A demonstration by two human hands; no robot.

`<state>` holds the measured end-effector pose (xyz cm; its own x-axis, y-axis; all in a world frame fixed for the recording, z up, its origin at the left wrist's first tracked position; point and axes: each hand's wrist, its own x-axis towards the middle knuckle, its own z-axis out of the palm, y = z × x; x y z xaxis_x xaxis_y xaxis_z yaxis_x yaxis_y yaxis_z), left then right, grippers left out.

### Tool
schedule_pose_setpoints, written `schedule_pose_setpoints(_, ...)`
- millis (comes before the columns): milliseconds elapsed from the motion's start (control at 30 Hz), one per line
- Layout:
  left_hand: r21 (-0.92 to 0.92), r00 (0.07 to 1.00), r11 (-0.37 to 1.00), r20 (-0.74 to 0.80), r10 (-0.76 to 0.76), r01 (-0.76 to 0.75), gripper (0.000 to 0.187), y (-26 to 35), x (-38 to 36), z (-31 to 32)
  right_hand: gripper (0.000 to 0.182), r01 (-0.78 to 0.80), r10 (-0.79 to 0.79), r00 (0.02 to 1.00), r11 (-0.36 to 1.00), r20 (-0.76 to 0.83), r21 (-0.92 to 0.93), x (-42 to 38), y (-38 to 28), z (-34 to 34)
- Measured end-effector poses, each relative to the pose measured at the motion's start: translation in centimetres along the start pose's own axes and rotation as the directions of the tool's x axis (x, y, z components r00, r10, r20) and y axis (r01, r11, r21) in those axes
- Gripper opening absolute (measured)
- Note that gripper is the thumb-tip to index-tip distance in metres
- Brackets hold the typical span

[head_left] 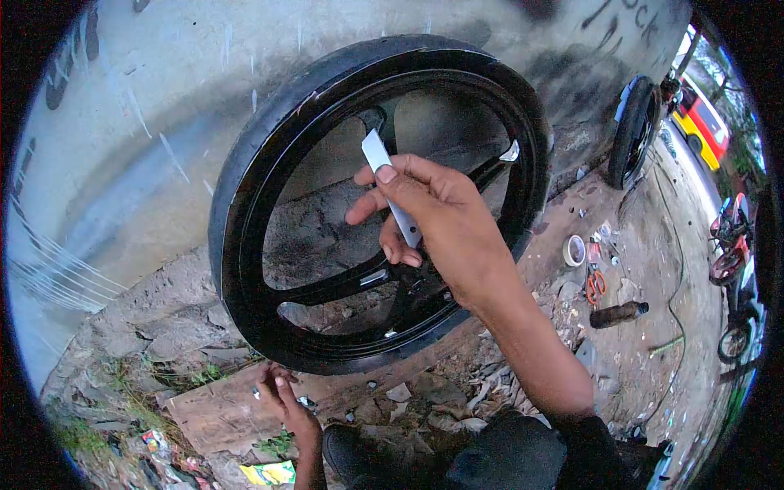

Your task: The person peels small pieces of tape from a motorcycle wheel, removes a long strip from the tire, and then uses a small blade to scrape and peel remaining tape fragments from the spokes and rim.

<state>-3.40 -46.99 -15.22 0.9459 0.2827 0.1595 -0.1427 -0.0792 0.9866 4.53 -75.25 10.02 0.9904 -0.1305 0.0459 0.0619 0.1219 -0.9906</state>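
Note:
In my right hand is a long cutter blade, pinched between thumb and fingers with its slanted tip pointing up and left. The hand is in front of a black spoked motorcycle wheel fitted with a tyre, which leans upright against the wall. Below the wheel's lower left edge is my left hand, its fingers curled in. A small pale bit shows by those fingertips, too small to name. Silvery patches show on several spokes.
A wooden board lies under the wheel on rubble. To the right are a tape roll, orange-handled scissors and a dark bottle. Another wheel leans on the wall. Motorcycles stand by the road.

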Motion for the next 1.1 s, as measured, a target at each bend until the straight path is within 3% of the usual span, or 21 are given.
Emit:
schedule_pose_setpoints(133,0.063,0.998,0.998,0.052,-0.029,0.025,0.054,-0.6,-0.2,-0.4,0.036,0.003,-0.003,1.000,1.000,0.006,0.011,0.1,0.3,0.0)
schedule_pose_setpoints(233,0.012,1.000,1.000,0.008,-0.002,0.002,0.042,-0.2,-0.3,0.5,0.036,-0.006,0.006,1.000,1.000,-0.003,0.021,0.1,0.4,0.1)
schedule_pose_setpoints(633,-0.006,0.995,0.996,0.043,-0.090,0.090,0.043,-0.7,-0.9,-0.2,0.035,0.058,-0.057,0.996,0.998,-0.073,0.014,0.3,0.9,0.5)
schedule_pose_setpoints(933,-0.023,0.998,0.998,0.022,-0.055,0.055,0.042,-0.6,-0.5,-0.6,0.033,0.082,-0.082,0.994,0.997,-0.076,-0.012,0.4,1.0,0.3)
schedule_pose_setpoints(1033,0.103,0.982,0.990,-0.151,0.112,-0.097,0.044,1.3,0.2,-0.5,0.031,0.074,-0.074,0.995,0.997,-0.069,-0.005,0.4,0.8,0.2)
schedule_pose_setpoints(1067,0.098,0.955,0.972,-0.189,0.228,-0.212,0.043,2.7,0.7,-0.6,0.031,0.074,-0.075,0.995,0.997,-0.068,-0.014,0.4,0.7,0.2)
schedule_pose_setpoints(1100,-0.030,0.940,0.945,-0.122,0.319,-0.325,0.044,4.5,1.1,-0.6,0.031,0.073,-0.075,0.995,0.997,-0.068,-0.022,0.4,0.7,0.1)
